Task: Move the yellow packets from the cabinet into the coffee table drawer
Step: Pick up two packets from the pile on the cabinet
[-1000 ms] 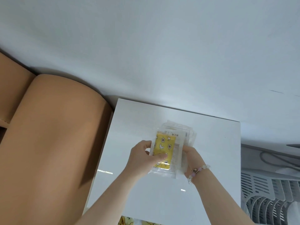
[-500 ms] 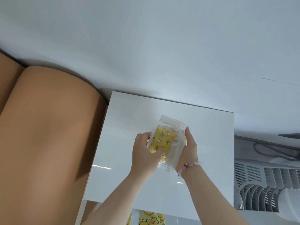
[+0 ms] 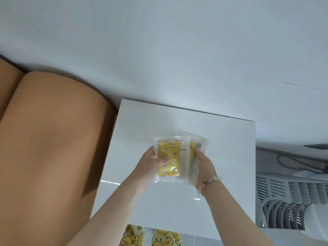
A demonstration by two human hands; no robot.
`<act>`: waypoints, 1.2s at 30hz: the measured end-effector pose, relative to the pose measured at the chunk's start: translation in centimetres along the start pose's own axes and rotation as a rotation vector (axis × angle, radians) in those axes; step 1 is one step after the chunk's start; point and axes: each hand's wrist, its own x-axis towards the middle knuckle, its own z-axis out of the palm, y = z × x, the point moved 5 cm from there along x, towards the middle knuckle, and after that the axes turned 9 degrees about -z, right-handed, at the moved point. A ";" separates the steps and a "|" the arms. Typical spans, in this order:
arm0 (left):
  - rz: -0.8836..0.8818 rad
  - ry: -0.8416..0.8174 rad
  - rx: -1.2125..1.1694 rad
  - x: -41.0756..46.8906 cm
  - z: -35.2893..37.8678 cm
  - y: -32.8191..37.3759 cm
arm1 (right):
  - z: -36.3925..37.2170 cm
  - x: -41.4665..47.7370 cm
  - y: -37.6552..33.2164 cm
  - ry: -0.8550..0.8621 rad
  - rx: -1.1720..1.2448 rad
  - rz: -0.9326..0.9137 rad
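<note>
head | left grip point(image 3: 150, 162) holds yellow packets point(image 3: 168, 157) at left edge, thumb on front | right grip point(image 3: 204, 164) holds right edge, beaded bracelet point(image 3: 209, 181) on wrist | packets over white surface point(image 3: 177, 121), contact unclear | brown cushion point(image 3: 53, 139) left | white vented appliance point(image 3: 291, 201) right | duck-print fabric point(image 3: 165, 237) near edge

Yellow packets point(image 3: 169, 158) with egg-and-star print; glossy white cabinet point(image 3: 229, 157); tan sofa point(image 3: 53, 139).

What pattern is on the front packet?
The packet is yellow with white chicks, eggs and stars; head view.

A home living room: tan sofa point(image 3: 53, 139) beside a glossy white cabinet point(image 3: 221, 139), fan point(image 3: 292, 201) nearby.
</note>
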 end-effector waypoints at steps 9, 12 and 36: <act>0.031 0.061 0.020 -0.1 1.0 0.2 | -0.1 1.4 1.4 -0.057 0.021 0.024; -0.003 0.057 0.027 -0.3 0.7 -0.2 | -0.2 1.5 1.5 -0.084 0.022 0.002; -0.031 -0.054 -0.132 -5.7 -2.0 5.2 | -2.1 -4.8 -3.9 -0.038 -0.190 -0.068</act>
